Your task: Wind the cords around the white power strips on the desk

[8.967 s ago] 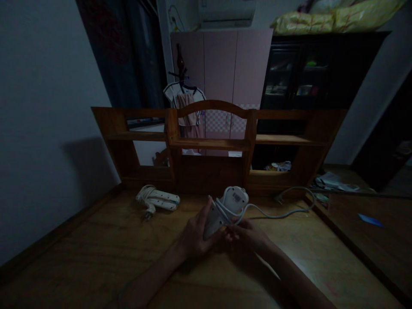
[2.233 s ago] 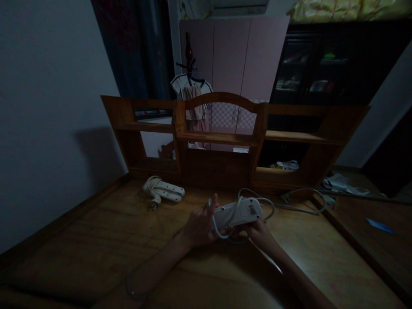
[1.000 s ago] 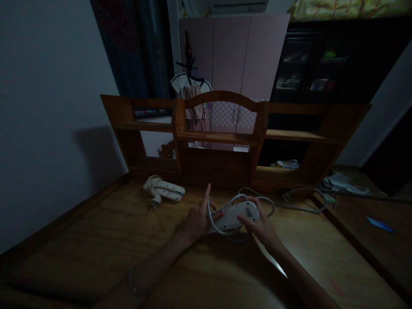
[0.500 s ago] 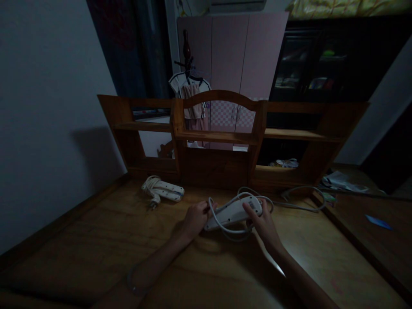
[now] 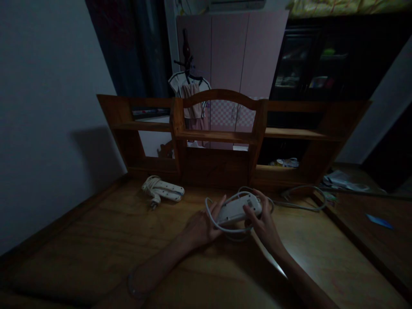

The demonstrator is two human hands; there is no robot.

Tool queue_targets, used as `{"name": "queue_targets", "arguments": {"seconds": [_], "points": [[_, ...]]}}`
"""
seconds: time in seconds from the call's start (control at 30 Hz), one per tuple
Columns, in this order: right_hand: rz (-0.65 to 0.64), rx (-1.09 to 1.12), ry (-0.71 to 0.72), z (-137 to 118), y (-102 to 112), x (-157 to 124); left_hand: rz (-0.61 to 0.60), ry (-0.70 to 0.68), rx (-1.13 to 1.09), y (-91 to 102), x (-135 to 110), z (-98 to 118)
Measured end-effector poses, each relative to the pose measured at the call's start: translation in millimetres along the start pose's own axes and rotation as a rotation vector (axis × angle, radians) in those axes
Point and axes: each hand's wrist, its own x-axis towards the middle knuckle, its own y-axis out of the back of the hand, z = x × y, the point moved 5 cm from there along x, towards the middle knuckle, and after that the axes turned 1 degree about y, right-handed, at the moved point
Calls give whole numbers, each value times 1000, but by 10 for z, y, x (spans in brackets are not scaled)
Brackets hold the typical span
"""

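A white power strip [image 5: 236,210] is held just above the desk, its screw-dotted underside up and its left end lower. Loops of its pale cable [image 5: 230,230] pass around it. My right hand [image 5: 264,219] grips the right end, thumb pressed on the underside near a label. At the left end, my left hand [image 5: 202,225] wraps around the strip with its fingers inside the cable loop; part of that end is hidden by the hand. Another white power strip [image 5: 167,190], its cord wound around one end, lies on the desk farther left.
The wooden desk [image 5: 128,240] has a wooden shelf unit [image 5: 219,136] along its back. Cable [image 5: 305,208] trails to the right across the desk edge. A lower wooden surface on the right bears a blue card [image 5: 379,221] and plastic bags [image 5: 344,181]. A wall stands at left.
My left hand has slid right and spread farther over the left end of the strip, inside the cable loop. The right hand keeps its grip with little movement.
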Motion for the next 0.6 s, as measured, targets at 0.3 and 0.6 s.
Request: {"name": "queue_targets", "arguments": {"seconds": [0.3, 0.6], "points": [[-212, -77, 128, -47, -111, -101, 95, -13, 60, -14, 1, -108], [-197, 81, 154, -176, -89, -28, 243, 100, 27, 27, 43, -217]]}}
